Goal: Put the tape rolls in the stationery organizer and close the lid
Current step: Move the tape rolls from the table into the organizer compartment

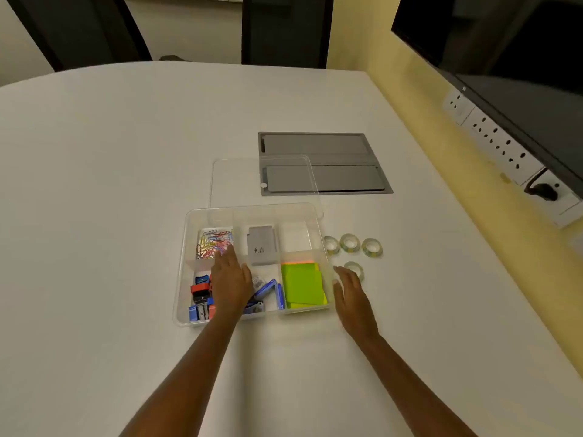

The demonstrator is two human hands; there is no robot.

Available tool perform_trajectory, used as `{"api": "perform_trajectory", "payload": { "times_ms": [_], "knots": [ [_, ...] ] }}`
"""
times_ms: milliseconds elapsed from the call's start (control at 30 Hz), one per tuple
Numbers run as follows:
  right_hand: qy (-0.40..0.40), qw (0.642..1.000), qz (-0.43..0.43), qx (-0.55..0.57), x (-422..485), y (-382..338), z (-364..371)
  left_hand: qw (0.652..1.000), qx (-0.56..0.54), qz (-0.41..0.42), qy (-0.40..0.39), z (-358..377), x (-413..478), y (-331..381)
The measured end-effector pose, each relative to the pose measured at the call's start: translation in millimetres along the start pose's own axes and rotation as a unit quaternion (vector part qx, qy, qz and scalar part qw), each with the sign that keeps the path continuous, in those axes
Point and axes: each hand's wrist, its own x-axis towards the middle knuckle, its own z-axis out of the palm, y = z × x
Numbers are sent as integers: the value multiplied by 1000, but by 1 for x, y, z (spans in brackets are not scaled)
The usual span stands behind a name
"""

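Observation:
A clear plastic stationery organizer (181,279) sits open on the white table, its compartments holding paper clips, sharpeners, staple boxes, a grey box and green sticky notes. Its clear lid (236,178) lies flat just behind it. Several clear tape rolls lie on the table to its right: three in a row (350,242) and one nearer (355,269). My left hand (232,277) hovers flat over the organizer's left compartments, holding nothing. My right hand (350,293) is open beside the organizer's right wall, fingertips just short of the nearest roll.
A grey cable hatch (325,162) is set into the table behind the lid. A yellow ledge with power sockets (501,146) and a dark monitor (520,67) runs along the right. Dark chairs stand at the far edge.

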Motion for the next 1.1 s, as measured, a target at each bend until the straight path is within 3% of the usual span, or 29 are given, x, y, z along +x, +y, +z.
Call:
{"api": "perform_trajectory", "payload": {
  "times_ms": [67,233,333,400,533,600,700,900,967,1100],
  "knots": [
    [35,999,14,-23,9,12,-7,1000,-4,-17,14,3,2,1],
    [-55,984,58,-157,30,46,-15,1000,14,-23,5,6,4,-1],
    [-67,974,44,-214,35,53,-15,999,14,-31,5,6,2,-2],
    [-51,978,37,-198,40,54,-14,999,8,-36,8,7,-2,-2],
    [44,996,76,-13,55,36,-18,999,20,-42,17,9,-8,-1],
    [64,997,29,18,64,17,-17,999,22,-40,18,9,-9,-1],
    [21,994,-104,-15,80,-13,-7,999,22,-41,16,9,-9,-1],
    [-132,944,-180,-244,101,-39,27,999,28,-34,23,10,-7,-4],
    [-128,952,-184,-209,105,-40,29,999,24,-31,32,11,-6,-5],
    [0,987,-148,-56,115,-25,11,999,19,-27,37,13,-8,-6]
  ]
}}
